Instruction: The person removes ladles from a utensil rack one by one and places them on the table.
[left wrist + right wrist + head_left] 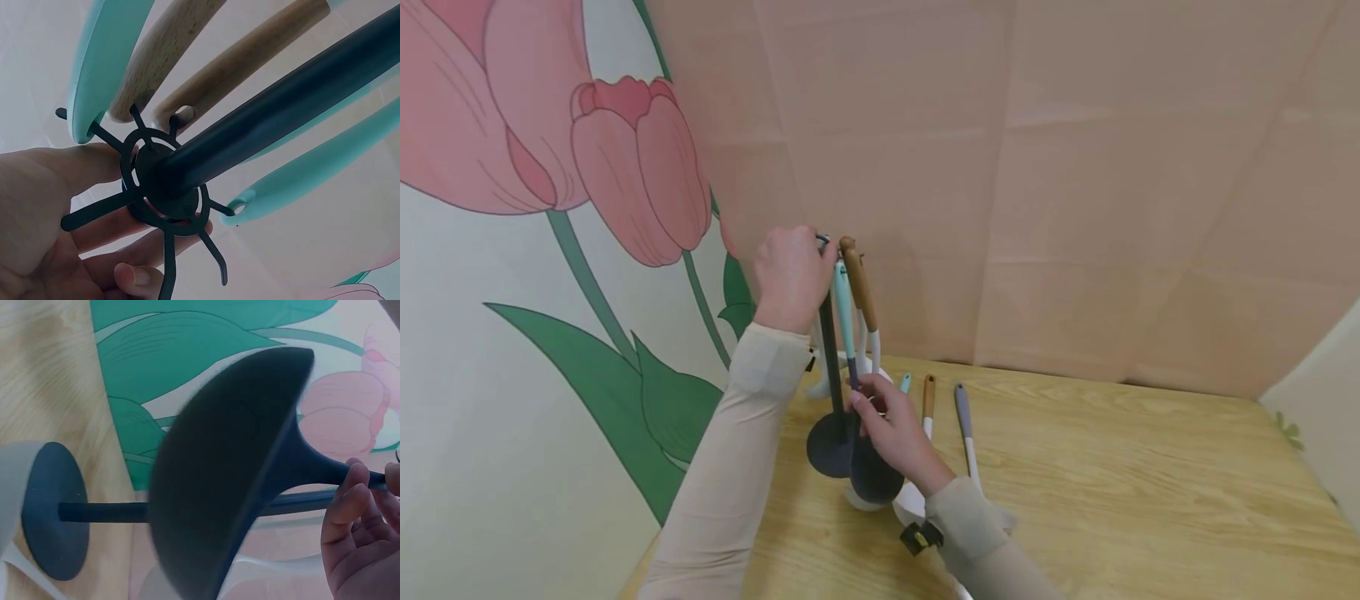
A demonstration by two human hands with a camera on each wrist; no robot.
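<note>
My left hand [792, 275] grips the top of a dark utensil stand, its fingers around the black hook ring [181, 209]. Two wooden handles [240, 65] and several turquoise handles hang by their holes from its hooks. My right hand [895, 429] pinches the slim dark neck of a ladle below its turquoise handle [844, 312]. The ladle's dark bowl [225, 462] hangs down in front of the stand's pole [827, 342], the top of its handle up at the hooks. Below is the stand's round dark base [826, 450], on the wooden table.
To the right of the stand lie utensils on the table [1120, 467]: one with a grey handle [963, 410], one with a wooden handle [929, 396] and one with a turquoise handle [906, 383]. A tulip-painted wall [640, 167] borders the left side; a brownish covering [1075, 183] hangs behind.
</note>
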